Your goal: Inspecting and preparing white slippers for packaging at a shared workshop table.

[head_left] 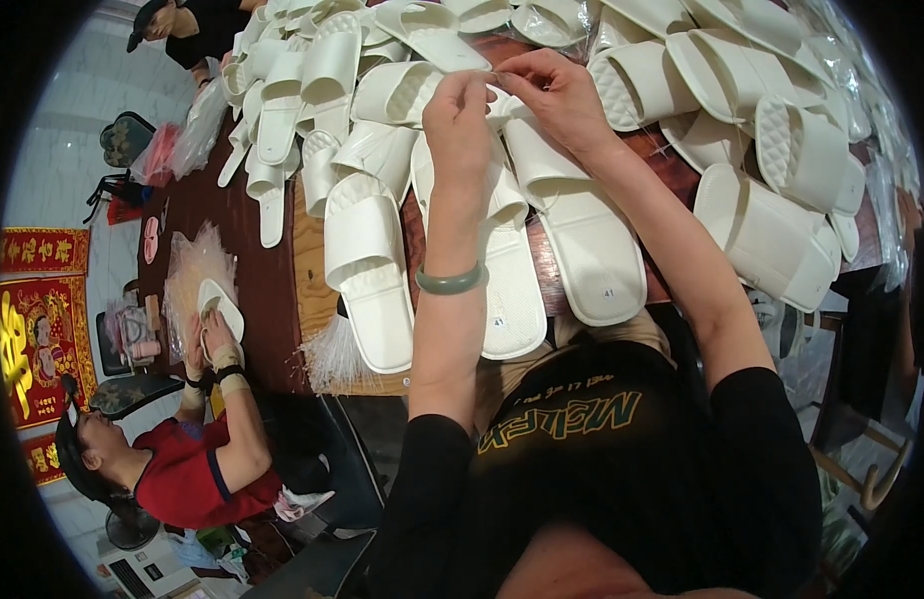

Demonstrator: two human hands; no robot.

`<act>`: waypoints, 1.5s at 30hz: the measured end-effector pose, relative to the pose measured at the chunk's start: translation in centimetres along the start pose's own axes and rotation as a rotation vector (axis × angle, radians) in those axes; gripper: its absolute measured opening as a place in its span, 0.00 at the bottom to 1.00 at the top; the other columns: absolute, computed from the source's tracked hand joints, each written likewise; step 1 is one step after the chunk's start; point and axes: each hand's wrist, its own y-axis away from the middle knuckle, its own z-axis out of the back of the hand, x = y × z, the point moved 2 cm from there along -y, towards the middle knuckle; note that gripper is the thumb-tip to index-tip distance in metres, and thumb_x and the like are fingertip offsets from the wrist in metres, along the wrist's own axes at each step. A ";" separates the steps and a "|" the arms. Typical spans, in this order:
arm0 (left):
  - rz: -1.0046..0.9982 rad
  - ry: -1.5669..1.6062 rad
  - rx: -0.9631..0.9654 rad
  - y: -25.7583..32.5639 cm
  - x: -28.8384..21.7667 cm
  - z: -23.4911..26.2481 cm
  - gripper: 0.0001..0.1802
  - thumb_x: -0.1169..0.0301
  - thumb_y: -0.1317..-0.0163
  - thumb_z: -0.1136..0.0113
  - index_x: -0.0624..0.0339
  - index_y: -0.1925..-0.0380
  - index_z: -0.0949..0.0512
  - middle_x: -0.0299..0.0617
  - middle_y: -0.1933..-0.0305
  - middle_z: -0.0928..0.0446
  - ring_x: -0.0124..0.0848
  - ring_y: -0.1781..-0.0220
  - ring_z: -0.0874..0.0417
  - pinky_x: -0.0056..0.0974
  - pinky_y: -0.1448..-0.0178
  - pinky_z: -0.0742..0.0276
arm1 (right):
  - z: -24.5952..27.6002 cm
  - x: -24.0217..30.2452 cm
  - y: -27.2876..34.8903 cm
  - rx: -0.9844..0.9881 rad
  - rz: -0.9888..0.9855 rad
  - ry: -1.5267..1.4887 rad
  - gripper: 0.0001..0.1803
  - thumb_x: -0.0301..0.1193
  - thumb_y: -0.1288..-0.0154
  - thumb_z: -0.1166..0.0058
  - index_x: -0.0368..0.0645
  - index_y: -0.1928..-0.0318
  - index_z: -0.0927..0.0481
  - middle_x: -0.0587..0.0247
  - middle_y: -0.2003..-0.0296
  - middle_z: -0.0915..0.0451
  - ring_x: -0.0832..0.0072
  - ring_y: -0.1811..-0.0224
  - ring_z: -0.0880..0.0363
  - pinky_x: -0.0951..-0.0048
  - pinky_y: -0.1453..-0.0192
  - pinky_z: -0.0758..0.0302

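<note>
Both hands meet fingertip to fingertip over the far end of a pair of white slippers. My left hand [459, 125], with a green bangle [450, 281] on its wrist, is closed in a pinch. My right hand [560, 100] pinches from the other side; whatever lies between the fingertips is too small to name. Below my arms, the left slipper [514, 290] is partly covered by my left forearm. The right slipper [600, 262] lies beside it, its sole end toward me. Another white slipper [367, 235] rests just left of my left forearm.
White slippers [741, 70] are heaped across the table's far side and right. A bundle of thin clear strands [342, 356] hangs at the near table edge. At left, a co-worker in a red shirt [182, 469] handles a white slipper [222, 307] beside clear plastic bags [197, 265].
</note>
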 end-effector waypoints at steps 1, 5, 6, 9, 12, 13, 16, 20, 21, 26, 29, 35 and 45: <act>-0.009 0.003 0.011 0.0 0.0 0.0 0.09 0.71 0.37 0.48 0.63 0.65 0.21 0.32 0.72 0.26 0.18 0.70 0.31 0.24 0.65 0.36 | 0.0 0.1 0.0 -0.006 0.019 -0.006 0.10 0.30 0.43 0.42 0.39 0.62 0.19 0.64 0.64 0.21 0.80 0.67 0.26 0.80 0.63 0.29; 0.007 -0.025 0.008 -0.1 0.2 0.0 0.08 0.71 0.38 0.48 0.63 0.65 0.21 0.32 0.72 0.26 0.18 0.70 0.31 0.24 0.65 0.36 | -0.1 0.4 0.1 -0.011 0.058 0.013 0.10 0.30 0.43 0.42 0.38 0.62 0.19 0.65 0.65 0.21 0.80 0.67 0.25 0.79 0.63 0.29; 0.025 -0.043 -0.001 -0.2 0.4 0.0 0.08 0.71 0.38 0.48 0.63 0.66 0.21 0.32 0.73 0.26 0.18 0.70 0.31 0.24 0.65 0.36 | -0.2 0.4 0.1 -0.010 0.028 0.013 0.10 0.30 0.43 0.42 0.38 0.62 0.19 0.65 0.65 0.20 0.81 0.67 0.25 0.79 0.63 0.29; -0.006 0.008 -0.010 -0.2 0.8 0.1 0.08 0.73 0.39 0.49 0.63 0.65 0.22 0.33 0.73 0.26 0.19 0.71 0.30 0.25 0.65 0.35 | -0.2 0.3 0.2 0.013 0.004 -0.024 0.07 0.26 0.43 0.42 0.39 0.63 0.19 0.69 0.65 0.21 0.85 0.67 0.29 0.83 0.62 0.32; -0.037 -0.103 -0.016 -0.3 1.2 0.1 0.11 0.70 0.41 0.50 0.64 0.65 0.22 0.36 0.75 0.25 0.23 0.72 0.28 0.29 0.66 0.32 | -0.2 0.4 0.0 0.011 0.056 0.017 0.09 0.27 0.43 0.42 0.37 0.62 0.19 0.65 0.67 0.21 0.82 0.69 0.28 0.81 0.64 0.30; -0.090 -0.196 0.005 -0.2 1.2 0.1 0.11 0.70 0.41 0.51 0.62 0.65 0.21 0.39 0.75 0.24 0.24 0.73 0.27 0.31 0.67 0.31 | -0.2 0.5 0.0 0.009 0.058 0.017 0.08 0.26 0.43 0.43 0.37 0.62 0.19 0.64 0.66 0.21 0.81 0.68 0.27 0.80 0.62 0.29; -0.124 -0.321 0.060 0.0 1.1 -0.4 0.12 0.71 0.42 0.52 0.64 0.64 0.22 0.45 0.74 0.22 0.32 0.70 0.22 0.35 0.63 0.27 | -0.3 0.7 0.0 0.039 0.033 0.015 0.07 0.24 0.42 0.45 0.37 0.62 0.19 0.67 0.66 0.20 0.83 0.67 0.26 0.81 0.61 0.30; -0.152 -0.084 -0.111 -0.3 0.7 0.3 0.09 0.72 0.39 0.51 0.67 0.69 0.24 0.39 0.77 0.26 0.27 0.77 0.26 0.30 0.71 0.30 | -0.1 0.5 -0.2 0.018 -0.073 -0.097 0.08 0.24 0.40 0.45 0.36 0.60 0.20 0.66 0.65 0.20 0.83 0.64 0.25 0.83 0.58 0.30; -0.168 0.091 -0.187 -0.7 0.5 1.0 0.08 0.72 0.39 0.51 0.65 0.68 0.24 0.36 0.78 0.28 0.24 0.78 0.28 0.28 0.73 0.33 | 0.1 0.3 0.0 -0.029 -0.111 -0.117 0.09 0.25 0.39 0.46 0.37 0.59 0.21 0.69 0.65 0.21 0.85 0.64 0.26 0.84 0.58 0.31; 0.026 0.698 -0.394 -1.9 0.6 5.4 0.07 0.70 0.38 0.50 0.61 0.66 0.25 0.30 0.79 0.32 0.17 0.79 0.34 0.24 0.77 0.40 | -0.6 -0.8 -0.4 0.141 -0.207 -0.115 0.08 0.28 0.38 0.47 0.37 0.60 0.22 0.75 0.70 0.26 0.88 0.69 0.33 0.86 0.64 0.36; 0.288 1.012 -0.528 -1.8 1.2 6.2 0.08 0.69 0.38 0.50 0.60 0.66 0.25 0.29 0.80 0.35 0.18 0.84 0.39 0.24 0.80 0.44 | -1.7 -1.1 -1.3 0.318 -0.157 0.107 0.05 0.26 0.35 0.51 0.36 0.63 0.26 0.71 0.71 0.27 0.85 0.68 0.31 0.85 0.62 0.35; 0.073 0.452 -0.051 -0.9 0.7 2.1 0.09 0.68 0.40 0.47 0.63 0.70 0.23 0.30 0.83 0.32 0.17 0.81 0.36 0.24 0.80 0.44 | -2.9 -0.1 -1.3 0.262 0.111 0.118 0.07 0.26 0.34 0.54 0.36 0.58 0.26 0.70 0.69 0.25 0.85 0.69 0.30 0.83 0.63 0.32; -0.060 0.164 -0.076 -0.2 0.1 1.8 0.11 0.69 0.38 0.51 0.67 0.72 0.24 0.35 0.79 0.28 0.21 0.77 0.31 0.27 0.71 0.35 | -2.1 1.2 0.2 0.063 0.031 0.006 0.07 0.26 0.35 0.51 0.34 0.61 0.23 0.67 0.68 0.21 0.84 0.67 0.26 0.82 0.61 0.31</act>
